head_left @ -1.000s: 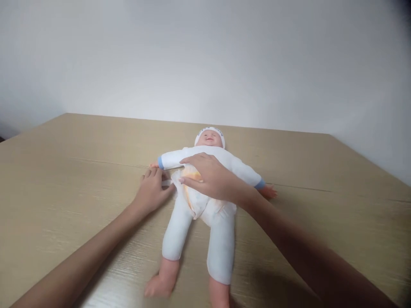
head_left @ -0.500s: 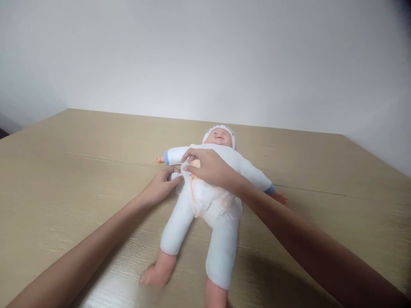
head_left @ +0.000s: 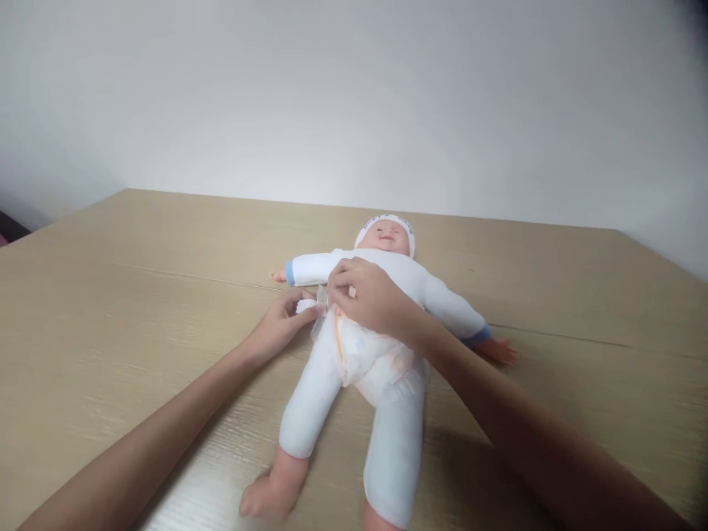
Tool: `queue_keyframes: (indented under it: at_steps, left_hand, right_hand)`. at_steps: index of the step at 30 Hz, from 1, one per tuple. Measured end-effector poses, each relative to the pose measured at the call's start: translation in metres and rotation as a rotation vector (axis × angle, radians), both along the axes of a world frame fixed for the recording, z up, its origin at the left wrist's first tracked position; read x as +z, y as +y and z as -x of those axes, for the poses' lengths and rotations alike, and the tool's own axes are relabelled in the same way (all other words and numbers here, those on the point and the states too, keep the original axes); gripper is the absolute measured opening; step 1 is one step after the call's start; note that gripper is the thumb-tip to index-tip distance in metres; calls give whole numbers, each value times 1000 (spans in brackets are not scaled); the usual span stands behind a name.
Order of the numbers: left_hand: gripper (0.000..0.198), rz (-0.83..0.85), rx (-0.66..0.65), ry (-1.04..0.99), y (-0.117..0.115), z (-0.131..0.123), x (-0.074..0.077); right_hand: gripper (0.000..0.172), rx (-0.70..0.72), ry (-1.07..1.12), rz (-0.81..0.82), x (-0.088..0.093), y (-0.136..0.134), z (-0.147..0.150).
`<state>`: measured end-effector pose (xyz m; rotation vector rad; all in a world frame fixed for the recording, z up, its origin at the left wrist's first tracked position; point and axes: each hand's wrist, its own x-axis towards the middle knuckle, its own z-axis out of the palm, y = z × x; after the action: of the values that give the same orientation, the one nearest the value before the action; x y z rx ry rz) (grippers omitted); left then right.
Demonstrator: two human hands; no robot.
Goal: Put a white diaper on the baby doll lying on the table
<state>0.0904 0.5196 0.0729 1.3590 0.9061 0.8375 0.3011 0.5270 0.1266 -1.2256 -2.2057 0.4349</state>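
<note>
A baby doll (head_left: 381, 354) in a white suit with blue cuffs and a white cap lies on its back on the wooden table (head_left: 138, 295), head away from me. It wears a white diaper (head_left: 365, 354) with orange marks. My left hand (head_left: 279, 324) pinches the diaper's white tab at the doll's left side of the waist. My right hand (head_left: 368, 299) rests over the doll's belly, fingers curled and gripping the diaper's front edge by the tab.
The light wooden table runs to a plain white wall (head_left: 354, 96) behind. A seam crosses the tabletop (head_left: 580, 335) beside the doll's outstretched arm. The doll's bare feet lie near the bottom edge of the view.
My left hand moved from flat on the table to pinching the diaper tab. My right hand curled its fingers at the waist. The doll shifted slightly to the right.
</note>
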Motion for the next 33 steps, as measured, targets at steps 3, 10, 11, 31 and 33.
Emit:
queue_keyframes:
  at_steps: [3,10,11,31,33]
  left_hand:
    - [37,35,-3,-60,-1,-2,0]
    - [38,162,46,-206,-4,-8,-9]
    - [38,162,51,-218,-5,-9,-9]
    - [27,-287,405,39,-41,-54,13]
    - [25,-323,397,70,-42,-54,14]
  right_hand:
    - [25,-4,-97,-42,0,-2,0]
    - [26,105,-140,10,3,-5,-7]
    - [31,111,-132,7,2,-5,-8]
    - [23,28,582,358,6,4,-10]
    - [19,45,657,381,7,4,-11]
